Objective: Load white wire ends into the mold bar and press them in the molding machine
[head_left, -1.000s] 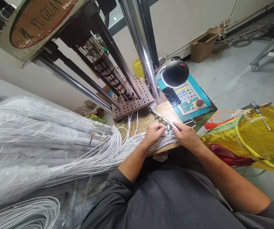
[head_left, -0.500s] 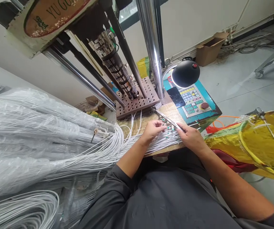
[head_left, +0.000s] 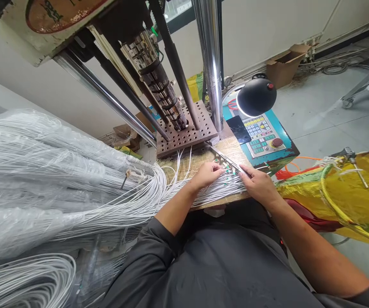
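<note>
My right hand (head_left: pixel 259 187) is closed round the near end of a narrow metal bar (head_left: pixel 224 157), which slants across the worktop toward the press. Just left of the bar, my left hand (head_left: pixel 207 175) has thumb and fingers pinched together. What lies in that pinch is too small to make out. Small green-and-white pieces (head_left: pixel 227 168) sit between the hands along the bar. Under and beside both hands runs a bundle of thin white cables (head_left: pixel 139 203), their ends spread on the tan worktop (head_left: pixel 232 145).
A press with a perforated steel plate (head_left: pixel 184 143) and chrome columns stands behind the worktop. To its right are a teal control box (head_left: pixel 282 132), a dark phone-like slab (head_left: pixel 238 129) and a black lamp (head_left: pixel 257 97). Plastic-wrapped cable bundles (head_left: pixel 37 162) fill the left; yellow sheeting (head_left: pixel 348 188) hangs right.
The camera view has shifted slightly. My left fingers have drawn closer together beside the bar, while my right hand keeps its hold on it.
</note>
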